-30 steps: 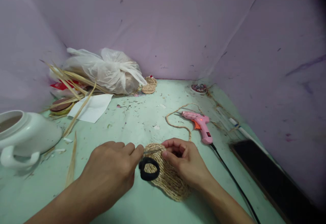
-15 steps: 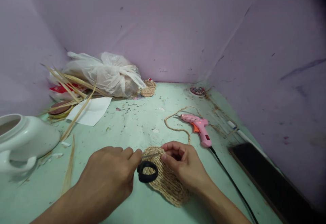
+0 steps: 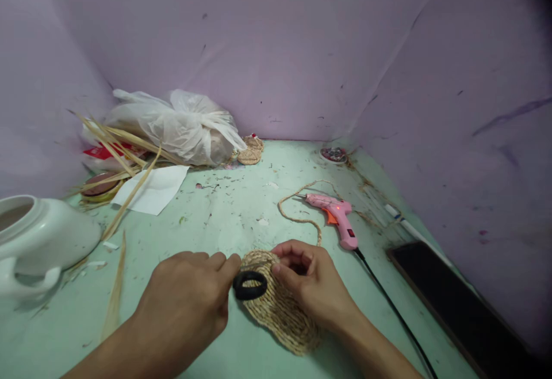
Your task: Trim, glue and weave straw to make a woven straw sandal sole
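Observation:
My left hand (image 3: 196, 287) is closed around a pair of scissors; one black finger loop (image 3: 250, 285) sticks out to its right, and most of the rest is hidden in the fist. The blade lies over the upper part of a coiled, sole-shaped piece of braided straw (image 3: 288, 321). Pinching the upper right edge of that piece is my right hand (image 3: 308, 278), thumb on top near the blade. From behind this hand a loose braided straw cord (image 3: 297, 219) curves away across the table. What the blade tip touches is too small to make out.
A pink glue gun (image 3: 330, 206) lies right of the cord, its black cable running forward. Beyond it is a dark phone-like slab (image 3: 448, 304). At left are a white ceramic jug (image 3: 56, 235), straw strips (image 3: 114, 287), white paper (image 3: 157, 189) and a plastic bag (image 3: 185, 126).
The scissors' black loop has tipped and looks flatter, sitting slightly higher against the straw piece. Both hands hold nearly the same positions.

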Motion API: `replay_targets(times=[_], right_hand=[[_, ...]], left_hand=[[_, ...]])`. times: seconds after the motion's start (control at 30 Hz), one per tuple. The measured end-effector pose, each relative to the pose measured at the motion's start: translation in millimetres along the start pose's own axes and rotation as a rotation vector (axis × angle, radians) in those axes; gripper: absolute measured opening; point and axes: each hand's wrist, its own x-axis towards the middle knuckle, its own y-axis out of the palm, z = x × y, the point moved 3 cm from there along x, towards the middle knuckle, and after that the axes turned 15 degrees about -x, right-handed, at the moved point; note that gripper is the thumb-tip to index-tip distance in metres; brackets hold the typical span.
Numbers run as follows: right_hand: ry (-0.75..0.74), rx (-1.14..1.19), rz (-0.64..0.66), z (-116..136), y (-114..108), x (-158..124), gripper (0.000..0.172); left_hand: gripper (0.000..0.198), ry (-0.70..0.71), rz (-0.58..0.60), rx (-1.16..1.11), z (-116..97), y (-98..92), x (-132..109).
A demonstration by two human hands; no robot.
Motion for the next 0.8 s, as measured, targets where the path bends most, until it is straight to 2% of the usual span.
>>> replay_targets(times=[0.3,0.47,0.67,0.8], right_hand=[[-0.052,-0.097,-0.060,-1.6,2.3,-2.9,0.012],[-0.071,-0.167,-0.083,-2.3,1.8,-3.2,0.011],[-0.076,-0.180,-0.096,-3.7,2.7,-3.5,0.009],[-0.107,-0.213,-0.110,-2.6,1.0,-5.9,0.013]], left_hand=[[0.042,-0.023,-0.014,-0.002,-4.8,5.8,-3.3],[0.047,0.019,-0.023,0.081,-9.7,8.3,-3.8],[0.039,0.134,-0.131,0.177,-15.2,13.2,-10.8],[0.034,0.163,-0.145,0.223,-17.8,14.8,-12.7]])
